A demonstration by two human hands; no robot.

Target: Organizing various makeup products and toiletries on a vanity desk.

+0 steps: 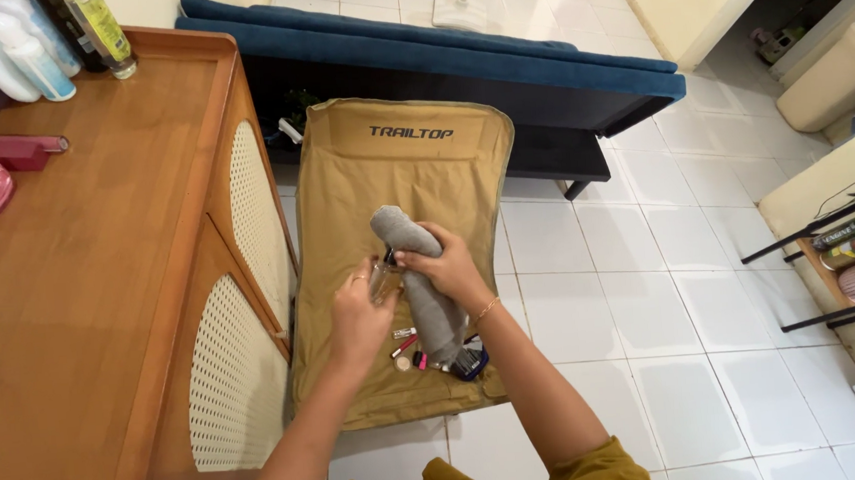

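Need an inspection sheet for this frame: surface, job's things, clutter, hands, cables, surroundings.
Surface: tan padded chair laid out over white tiled floor.
Job's things: grey cloth and small clear glass item, held over the chair.
Clutter: small cosmetics lying on the chair under the hands.
Hands: left hand grips the glass item; right hand grips the cloth.
Cables: nothing seen.
Surroundings: wooden cabinet with bottles on the left, blue sofa behind.
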